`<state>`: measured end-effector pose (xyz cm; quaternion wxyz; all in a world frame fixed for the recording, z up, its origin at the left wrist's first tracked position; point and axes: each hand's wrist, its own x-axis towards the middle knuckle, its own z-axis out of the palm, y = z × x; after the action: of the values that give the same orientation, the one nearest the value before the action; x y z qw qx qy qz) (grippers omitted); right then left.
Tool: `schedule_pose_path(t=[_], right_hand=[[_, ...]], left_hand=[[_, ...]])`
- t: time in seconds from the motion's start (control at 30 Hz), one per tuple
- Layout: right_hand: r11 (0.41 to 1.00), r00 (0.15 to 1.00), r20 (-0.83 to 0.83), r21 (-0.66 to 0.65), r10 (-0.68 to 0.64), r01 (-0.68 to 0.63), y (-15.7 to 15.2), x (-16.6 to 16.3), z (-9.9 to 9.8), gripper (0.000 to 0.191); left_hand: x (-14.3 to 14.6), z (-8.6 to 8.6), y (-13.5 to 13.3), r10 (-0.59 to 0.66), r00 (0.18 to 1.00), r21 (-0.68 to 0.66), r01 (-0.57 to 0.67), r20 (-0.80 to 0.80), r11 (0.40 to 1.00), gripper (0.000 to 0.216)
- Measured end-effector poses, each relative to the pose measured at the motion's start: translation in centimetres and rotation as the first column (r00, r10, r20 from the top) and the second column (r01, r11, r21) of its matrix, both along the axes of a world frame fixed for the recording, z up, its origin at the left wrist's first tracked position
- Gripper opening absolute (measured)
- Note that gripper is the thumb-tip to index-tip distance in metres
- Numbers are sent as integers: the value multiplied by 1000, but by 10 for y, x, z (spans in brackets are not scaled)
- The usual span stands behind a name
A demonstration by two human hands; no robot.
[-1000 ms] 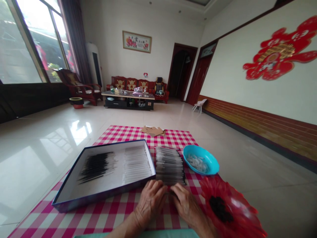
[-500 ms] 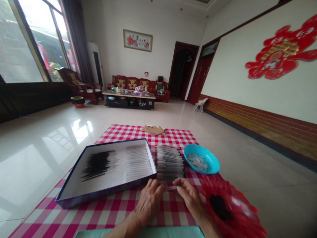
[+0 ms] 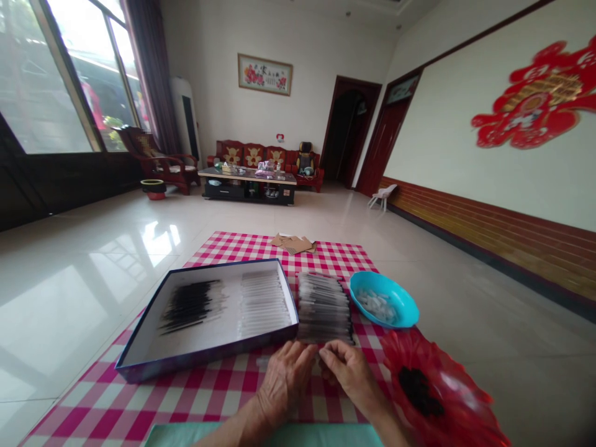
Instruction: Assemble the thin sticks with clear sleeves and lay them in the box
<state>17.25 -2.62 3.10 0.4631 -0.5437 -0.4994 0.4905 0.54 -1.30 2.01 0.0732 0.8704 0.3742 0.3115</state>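
Note:
My left hand [image 3: 285, 380] and my right hand [image 3: 350, 372] meet fingertip to fingertip over the pink checked cloth [image 3: 195, 397], just in front of a stack of clear pen tubes [image 3: 323, 307]. Both hands have curled fingers pinched together on something small that I cannot make out. To the left lies a shallow blue-edged box [image 3: 139, 360] holding a bunch of black refills [image 3: 189, 304] and a row of clear tubes [image 3: 265, 301]. A blue bowl [image 3: 400, 298] of small white parts sits to the right of the stack.
A red plastic dish [image 3: 465, 397] with dark small pieces is at the lower right. Cardboard scraps [image 3: 293, 243] lie at the cloth's far edge. Glossy tiled floor surrounds the cloth. A low table [image 3: 246, 184] and red sofa stand far back.
My right hand has drawn in closer to the left, so the fingertips now meet nearer to me. The view has shifted slightly; the box, stack and bowls stay put.

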Motion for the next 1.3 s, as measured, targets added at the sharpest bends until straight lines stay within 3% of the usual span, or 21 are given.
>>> schedule_pose_path(t=[0.17,0.4,0.53,0.77,0.97,1.13,1.3], right_hand=[[997,993,109,-45,-52,57,5,-10,2,33],[979,973,105,1,-204,205,13,-33,-26,43],[968,961,115,10,-250,250,15,-35,-30,46],[982,986,4,-83,-168,168,3,-27,-18,42],[995,977,-188,-27,-101,98,-11,-27,-18,31],[999,980,-199,28,-19,25,-11,-21,-22,26],[998,987,-157,56,-17,26,-11,-19,-20,27]], left_hand=[[-3,-2,6,78,997,20,-78,-23,997,16],[-12,-6,20,100,994,33,-99,-44,995,17],[-13,-9,25,75,997,44,-74,-33,996,16],[-10,-1,15,48,992,67,-41,-115,997,11],[-9,-7,-1,49,991,72,-41,-124,997,12],[-13,-17,-4,79,993,79,-72,-88,994,13],[-14,-14,-1,49,996,89,-43,-69,995,16]])
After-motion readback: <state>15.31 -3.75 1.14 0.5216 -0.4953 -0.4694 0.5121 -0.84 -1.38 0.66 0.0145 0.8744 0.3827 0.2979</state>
